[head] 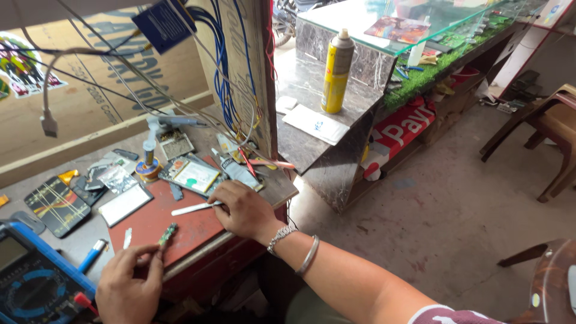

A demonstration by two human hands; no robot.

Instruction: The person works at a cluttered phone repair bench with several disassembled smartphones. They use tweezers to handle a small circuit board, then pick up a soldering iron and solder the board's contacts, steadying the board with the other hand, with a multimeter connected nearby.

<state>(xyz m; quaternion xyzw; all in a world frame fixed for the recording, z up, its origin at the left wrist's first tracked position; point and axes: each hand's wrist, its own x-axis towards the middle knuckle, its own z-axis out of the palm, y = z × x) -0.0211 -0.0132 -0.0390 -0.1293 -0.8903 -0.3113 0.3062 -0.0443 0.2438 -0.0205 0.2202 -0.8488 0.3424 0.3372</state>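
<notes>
In the head view, the yellow spray can (337,72) stands upright with its cap on at 1 o'clock (what is inside cannot be seen). The left hand (128,287), at 7 o'clock, pinches a small green circuit strip (167,234), narrow and tilted. The right hand (245,210) is closed on white tweezers (193,209) that lie flat on the red mat (180,225), near the opened phone (193,174).
</notes>
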